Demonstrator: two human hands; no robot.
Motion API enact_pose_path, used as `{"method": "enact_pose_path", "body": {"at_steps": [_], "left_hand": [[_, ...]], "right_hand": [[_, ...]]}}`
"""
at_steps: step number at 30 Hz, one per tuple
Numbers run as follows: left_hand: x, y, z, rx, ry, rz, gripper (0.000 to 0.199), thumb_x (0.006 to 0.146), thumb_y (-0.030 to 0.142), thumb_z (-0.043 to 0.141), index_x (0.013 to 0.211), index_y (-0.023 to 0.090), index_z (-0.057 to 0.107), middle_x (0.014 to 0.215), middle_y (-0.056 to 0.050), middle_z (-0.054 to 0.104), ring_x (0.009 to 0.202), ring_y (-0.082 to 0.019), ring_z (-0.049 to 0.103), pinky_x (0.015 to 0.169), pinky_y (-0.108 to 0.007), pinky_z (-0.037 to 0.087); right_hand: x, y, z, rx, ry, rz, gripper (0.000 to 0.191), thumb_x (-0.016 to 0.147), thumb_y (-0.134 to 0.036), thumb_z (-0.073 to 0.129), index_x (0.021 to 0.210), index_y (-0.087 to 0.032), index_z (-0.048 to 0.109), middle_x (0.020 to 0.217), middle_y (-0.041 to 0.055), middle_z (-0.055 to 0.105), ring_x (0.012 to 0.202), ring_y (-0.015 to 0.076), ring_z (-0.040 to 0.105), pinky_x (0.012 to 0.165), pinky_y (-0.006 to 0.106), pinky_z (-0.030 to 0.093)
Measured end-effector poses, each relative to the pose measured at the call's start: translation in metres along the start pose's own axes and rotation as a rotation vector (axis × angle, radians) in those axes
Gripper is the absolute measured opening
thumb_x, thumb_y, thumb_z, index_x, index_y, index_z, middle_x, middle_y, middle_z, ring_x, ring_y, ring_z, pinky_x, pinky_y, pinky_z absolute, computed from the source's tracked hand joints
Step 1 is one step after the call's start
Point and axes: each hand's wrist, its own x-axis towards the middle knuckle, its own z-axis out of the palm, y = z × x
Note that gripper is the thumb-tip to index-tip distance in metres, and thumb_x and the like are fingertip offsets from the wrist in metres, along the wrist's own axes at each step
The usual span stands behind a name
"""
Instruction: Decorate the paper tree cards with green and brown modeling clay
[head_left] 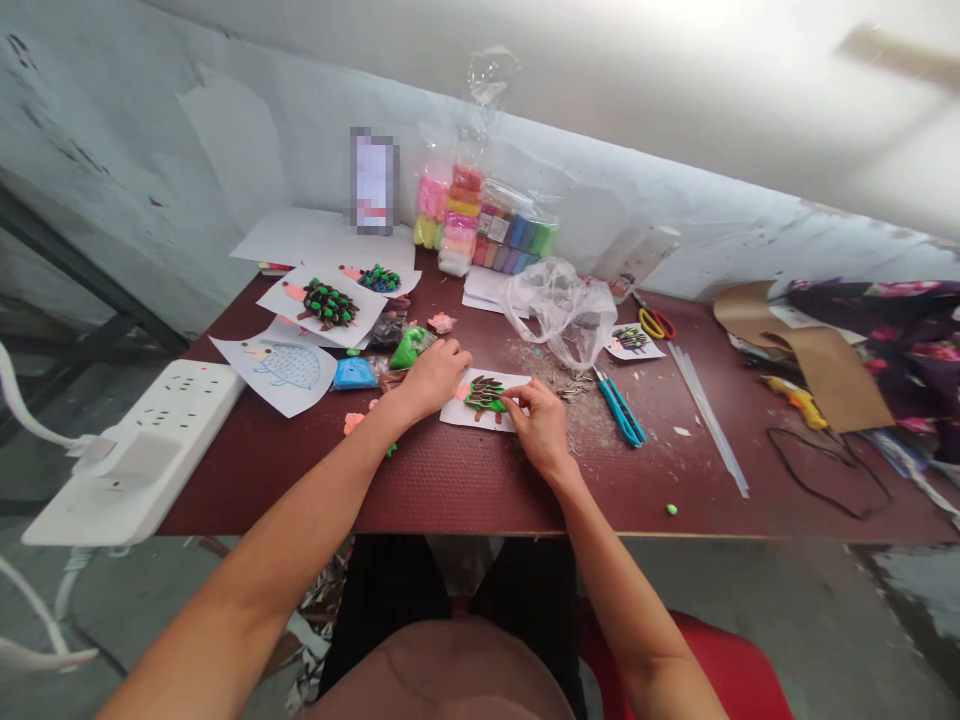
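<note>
A small white card [457, 412] lies on the table with a clay hedgehog [486, 393] on it: pink face, green body, dark pointed pieces on the back, brown feet. My left hand [436, 376] is closed at the card's left edge, fingers bent down onto it. At the hedgehog's right end, my right hand [543, 425] pinches with thumb and forefinger; whatever is between the tips is too small to make out. Loose seed-like shells [571, 385] are scattered just beyond the right hand. An opened packet of green clay [409, 346] sits behind the left hand.
Hedgehog pictures [326, 305] and a blue clay packet [355, 374] lie left, near a power strip [161, 440]. Bagged coloured clay [461, 225] stands behind a plastic bag [559, 305]. Rightward are a teal-handled tool [621, 408], scissors [657, 323], glue sticks [709, 420] and a glue gun [799, 402].
</note>
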Motion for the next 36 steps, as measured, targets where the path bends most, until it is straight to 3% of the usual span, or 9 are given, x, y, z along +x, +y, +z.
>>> {"method": "enact_pose_path", "body": {"at_steps": [11,20,24,27,31,36], "left_hand": [[0.0,0.001,0.0,-0.007,-0.001,-0.011,0.023,0.097,0.012,0.048,0.102,0.014,0.07,0.106,-0.013,0.064,0.102,-0.026,0.056,0.091,-0.038,0.048],[0.0,-0.001,0.002,-0.012,0.012,-0.005,0.022,0.096,0.012,0.049,0.101,0.015,0.07,0.105,-0.012,0.063,0.101,-0.026,0.056,0.091,-0.038,0.047],[0.0,0.0,0.0,0.003,0.002,0.0,0.022,0.096,0.013,0.049,0.102,0.014,0.07,0.106,-0.013,0.063,0.103,-0.026,0.056,0.092,-0.037,0.047],[0.0,-0.001,0.001,-0.016,0.005,0.001,0.023,0.097,0.013,0.047,0.101,0.014,0.07,0.106,-0.013,0.063,0.102,-0.026,0.056,0.091,-0.038,0.048],[0.0,-0.003,0.003,-0.026,0.014,0.003,0.023,0.096,0.012,0.047,0.1,0.015,0.07,0.105,-0.012,0.063,0.1,-0.025,0.056,0.091,-0.038,0.048],[0.001,-0.003,0.004,-0.036,0.009,-0.001,0.023,0.095,0.012,0.047,0.1,0.015,0.07,0.105,-0.013,0.063,0.1,-0.026,0.055,0.09,-0.039,0.048]], "right_hand": [[0.0,-0.003,0.003,-0.114,-0.006,-0.035,0.015,0.088,-0.019,0.063,0.077,-0.024,0.072,0.077,-0.0001,0.061,0.073,0.0174,0.057,0.101,0.038,0.044],[0.002,-0.006,0.004,-0.178,-0.042,-0.052,0.017,0.089,-0.019,0.06,0.077,-0.025,0.069,0.079,0.0006,0.063,0.076,0.0177,0.059,0.104,0.038,0.043],[-0.001,-0.006,0.002,-0.159,-0.008,-0.036,0.012,0.09,-0.025,0.061,0.088,-0.023,0.072,0.083,0.0021,0.065,0.077,0.0181,0.06,0.087,0.032,0.047],[0.002,-0.001,-0.009,-0.188,0.05,0.008,0.022,0.093,-0.027,0.054,0.103,-0.02,0.073,0.087,0.0047,0.067,0.077,0.0184,0.061,0.076,0.029,0.045],[0.016,0.012,-0.032,-0.402,0.082,0.184,0.025,0.095,-0.03,0.052,0.095,-0.019,0.074,0.097,0.0094,0.07,0.085,0.0212,0.063,0.073,0.03,0.043],[0.036,0.022,-0.039,-0.618,-0.025,0.31,0.027,0.1,-0.031,0.049,0.105,-0.017,0.072,0.108,0.0152,0.072,0.094,0.0242,0.067,0.076,0.032,0.045]]}}
